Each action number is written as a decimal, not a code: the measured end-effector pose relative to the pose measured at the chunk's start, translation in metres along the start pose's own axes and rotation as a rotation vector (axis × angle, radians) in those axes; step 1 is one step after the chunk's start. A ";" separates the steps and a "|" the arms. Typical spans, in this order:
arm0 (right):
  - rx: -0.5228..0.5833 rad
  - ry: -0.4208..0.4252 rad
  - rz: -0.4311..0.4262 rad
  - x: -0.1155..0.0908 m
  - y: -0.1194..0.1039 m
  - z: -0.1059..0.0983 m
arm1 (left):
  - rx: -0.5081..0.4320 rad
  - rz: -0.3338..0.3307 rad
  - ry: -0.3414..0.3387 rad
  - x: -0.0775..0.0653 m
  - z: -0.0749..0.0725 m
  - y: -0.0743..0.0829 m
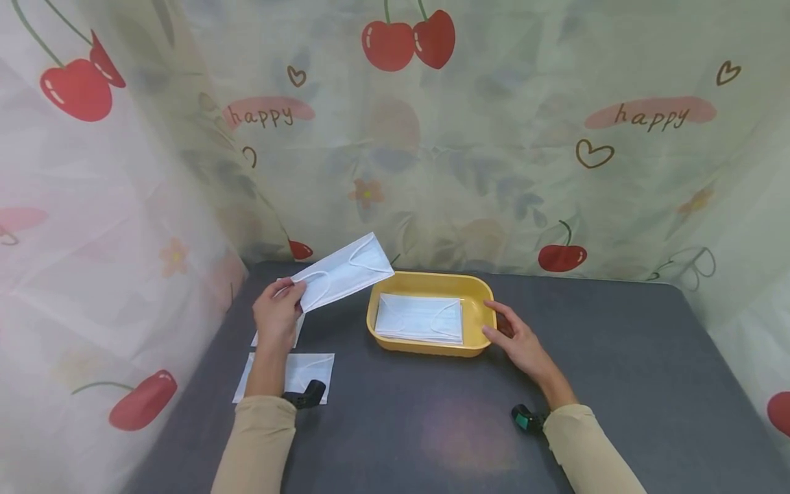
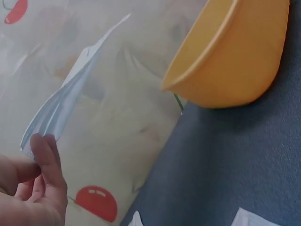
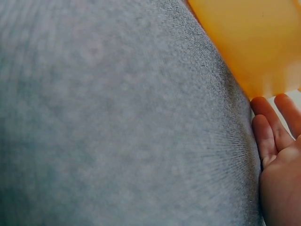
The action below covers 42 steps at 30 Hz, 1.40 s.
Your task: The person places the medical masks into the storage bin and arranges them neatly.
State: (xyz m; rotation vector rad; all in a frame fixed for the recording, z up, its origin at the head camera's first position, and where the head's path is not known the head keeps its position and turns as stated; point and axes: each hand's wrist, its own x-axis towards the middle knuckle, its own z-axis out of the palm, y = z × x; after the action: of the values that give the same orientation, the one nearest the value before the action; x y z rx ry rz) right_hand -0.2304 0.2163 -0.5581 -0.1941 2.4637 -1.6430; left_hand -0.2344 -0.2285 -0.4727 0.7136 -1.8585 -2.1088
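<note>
My left hand (image 1: pixel 279 312) pinches a pale blue face mask (image 1: pixel 345 271) by its left end, thumb against fingers. The mask is raised and tilted up to the right, its ear loops showing; the left wrist view shows it nearly edge-on. Several more masks (image 1: pixel 420 319) lie stacked inside a yellow plastic basin (image 1: pixel 432 348). At the basin's right side is my right hand (image 1: pixel 521 346), thumb and index finger at the rim. Its other fingertips meet the outer wall in the right wrist view, with the fingers fairly straight.
Below my left forearm a mask (image 1: pixel 311 370) lies on the dark grey table (image 1: pixel 395 425), partly covered by the arm. Another mask (image 1: pixel 299 331) shows behind the left hand. A printed cloth (image 1: pixel 469 171) hangs along the table's back and sides.
</note>
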 end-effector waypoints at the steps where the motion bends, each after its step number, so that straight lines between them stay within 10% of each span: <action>1: 0.000 0.001 -0.001 0.000 0.000 0.000 | 0.010 0.000 -0.023 0.000 0.002 0.002; 42: 0.005 0.002 0.005 -0.001 -0.003 -0.001 | 0.473 -0.069 -0.483 0.003 0.094 0.021</action>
State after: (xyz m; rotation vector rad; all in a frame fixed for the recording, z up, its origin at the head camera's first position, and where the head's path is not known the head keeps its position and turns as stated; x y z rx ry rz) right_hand -0.2290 0.2163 -0.5551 -0.1858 2.4595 -1.6474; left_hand -0.2877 -0.1528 -0.4456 0.3700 -2.6790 -2.0248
